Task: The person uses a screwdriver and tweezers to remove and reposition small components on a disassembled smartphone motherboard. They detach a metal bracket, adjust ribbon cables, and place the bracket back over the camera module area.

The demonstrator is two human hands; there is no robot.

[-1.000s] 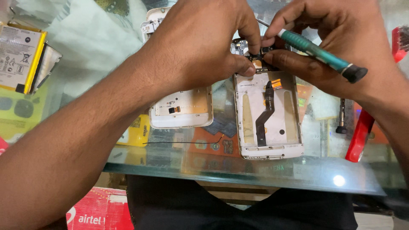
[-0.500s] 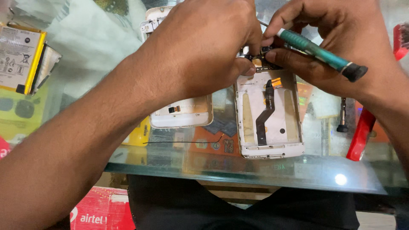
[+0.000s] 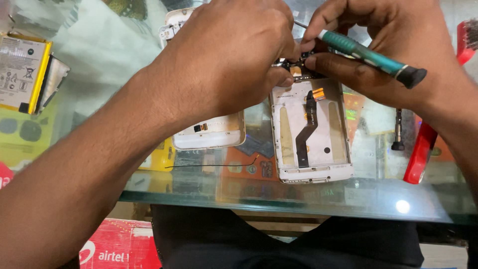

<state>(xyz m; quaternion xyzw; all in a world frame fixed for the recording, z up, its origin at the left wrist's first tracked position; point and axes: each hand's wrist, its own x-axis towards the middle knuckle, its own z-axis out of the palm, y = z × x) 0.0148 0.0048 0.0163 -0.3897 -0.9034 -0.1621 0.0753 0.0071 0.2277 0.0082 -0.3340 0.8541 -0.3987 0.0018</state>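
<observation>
An opened white phone frame [image 3: 311, 134] lies on the glass counter, with a black flex cable running down its middle. My left hand [image 3: 229, 55] pinches a small dark circuit board [image 3: 294, 67] at the frame's top end. My right hand [image 3: 393, 47] holds a teal-handled screwdriver [image 3: 371, 54] with a black cap and also touches the board from the right. The board's upper part is hidden by my fingers. A second white phone shell [image 3: 211, 132] lies just left of the frame, partly under my left wrist.
A phone battery [image 3: 22, 72] with a yellow edge lies at the far left. A thin black wire [image 3: 214, 164] runs along the glass counter [image 3: 298, 201] near its front edge. Red-handled tools [image 3: 423, 149] and a small black bit [image 3: 397, 129] lie right. A red box [image 3: 117, 246] sits below.
Both hands and the phone frame keep nearly the same place. My fingers have shifted slightly on the small board at the frame's top end.
</observation>
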